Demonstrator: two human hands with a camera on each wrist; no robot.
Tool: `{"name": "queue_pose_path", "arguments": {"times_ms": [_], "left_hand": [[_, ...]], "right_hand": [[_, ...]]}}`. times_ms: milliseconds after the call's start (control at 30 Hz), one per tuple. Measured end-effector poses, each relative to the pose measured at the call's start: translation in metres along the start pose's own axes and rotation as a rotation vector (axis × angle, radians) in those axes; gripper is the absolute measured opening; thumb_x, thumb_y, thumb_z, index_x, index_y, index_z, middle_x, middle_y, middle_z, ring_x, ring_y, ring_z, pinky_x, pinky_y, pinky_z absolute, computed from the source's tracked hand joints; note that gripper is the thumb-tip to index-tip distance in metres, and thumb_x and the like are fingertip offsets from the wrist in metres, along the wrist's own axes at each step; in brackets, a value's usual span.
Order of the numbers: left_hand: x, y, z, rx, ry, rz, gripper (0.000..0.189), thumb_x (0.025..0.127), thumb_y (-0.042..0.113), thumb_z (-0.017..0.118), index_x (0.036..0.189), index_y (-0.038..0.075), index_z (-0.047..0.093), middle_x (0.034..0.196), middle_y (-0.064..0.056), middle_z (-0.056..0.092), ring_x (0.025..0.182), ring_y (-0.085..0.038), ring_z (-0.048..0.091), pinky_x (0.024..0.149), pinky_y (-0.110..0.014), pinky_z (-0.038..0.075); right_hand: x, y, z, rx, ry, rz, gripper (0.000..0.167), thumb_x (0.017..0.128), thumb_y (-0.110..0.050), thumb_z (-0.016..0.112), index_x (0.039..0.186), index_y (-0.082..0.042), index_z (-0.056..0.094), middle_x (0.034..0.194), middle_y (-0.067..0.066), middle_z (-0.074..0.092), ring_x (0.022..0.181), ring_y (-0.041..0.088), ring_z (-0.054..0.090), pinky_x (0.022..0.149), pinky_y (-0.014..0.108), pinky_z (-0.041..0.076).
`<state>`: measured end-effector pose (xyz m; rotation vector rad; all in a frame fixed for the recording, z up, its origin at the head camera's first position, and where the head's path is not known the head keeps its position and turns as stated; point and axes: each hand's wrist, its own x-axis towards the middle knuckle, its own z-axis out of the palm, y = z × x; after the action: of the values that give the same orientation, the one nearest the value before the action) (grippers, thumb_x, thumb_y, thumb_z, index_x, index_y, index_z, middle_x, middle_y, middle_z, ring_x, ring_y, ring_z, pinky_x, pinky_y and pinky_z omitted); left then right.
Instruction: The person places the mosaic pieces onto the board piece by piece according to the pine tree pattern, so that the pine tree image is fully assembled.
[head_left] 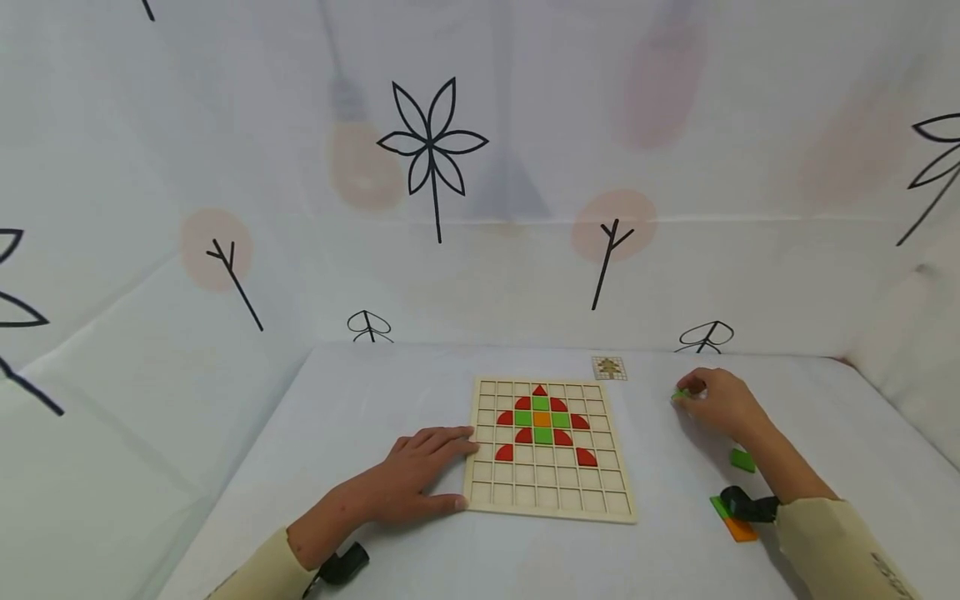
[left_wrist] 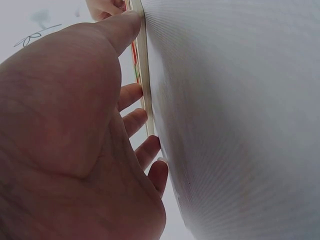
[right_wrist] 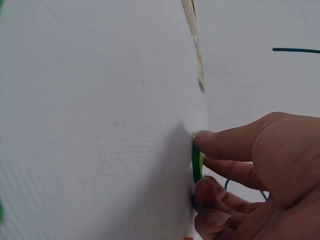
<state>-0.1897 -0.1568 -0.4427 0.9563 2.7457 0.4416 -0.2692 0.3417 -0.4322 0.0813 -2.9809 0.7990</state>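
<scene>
A wooden grid board (head_left: 550,492) lies flat on the white table, bearing a pattern of red, green and orange tiles (head_left: 542,420). My left hand (head_left: 427,471) rests flat on the table with straight fingers against the board's left edge (left_wrist: 145,75). To the right of the board, my right hand (head_left: 712,402) pinches a small green tile (head_left: 680,395) between thumb and fingers, the tile (right_wrist: 197,164) touching the tablecloth.
A small pattern card (head_left: 609,367) lies behind the board. Loose tiles sit near my right forearm: a green one (head_left: 742,459), and a green and orange pair (head_left: 738,525). White cloth printed with trees and flowers surrounds the table.
</scene>
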Motion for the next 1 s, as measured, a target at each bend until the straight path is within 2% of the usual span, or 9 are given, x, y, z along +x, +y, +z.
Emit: {"name": "queue_pose_path", "arguments": {"times_ms": [467,733,1000], "left_hand": [[0.001,0.000,0.000,-0.004,-0.002,-0.001,0.074,0.100,0.066,0.061,0.164,0.043,0.032,0.174,0.018,0.020,0.159,-0.017,0.022,0.119,-0.060,0.030],[0.000,0.000,0.000,-0.004,-0.004,0.000,0.074,0.101,0.065,0.061,0.164,0.042,0.032,0.174,0.017,0.019,0.160,-0.017,0.021,0.119,-0.060,0.029],[0.000,0.001,0.000,0.004,-0.003,-0.001,0.074,0.101,0.065,0.061,0.165,0.041,0.031,0.174,0.016,0.020,0.160,-0.018,0.022,0.119,-0.060,0.029]], "right_hand": [[0.001,-0.002,0.002,-0.009,-0.047,0.016,0.025,0.093,-0.008,0.075,0.112,0.008,0.068,0.102,0.023,0.067,0.091,0.037,0.061,0.081,0.051,0.055],[0.000,-0.009,0.004,-0.015,-0.030,-0.038,0.017,0.092,-0.005,0.075,0.105,0.004,0.070,0.098,0.020,0.068,0.089,0.034,0.061,0.080,0.052,0.054],[-0.004,-0.033,0.002,0.013,-0.021,-0.101,0.015,0.092,-0.006,0.073,0.104,0.002,0.072,0.097,0.013,0.071,0.089,0.029,0.063,0.079,0.046,0.053]]}}
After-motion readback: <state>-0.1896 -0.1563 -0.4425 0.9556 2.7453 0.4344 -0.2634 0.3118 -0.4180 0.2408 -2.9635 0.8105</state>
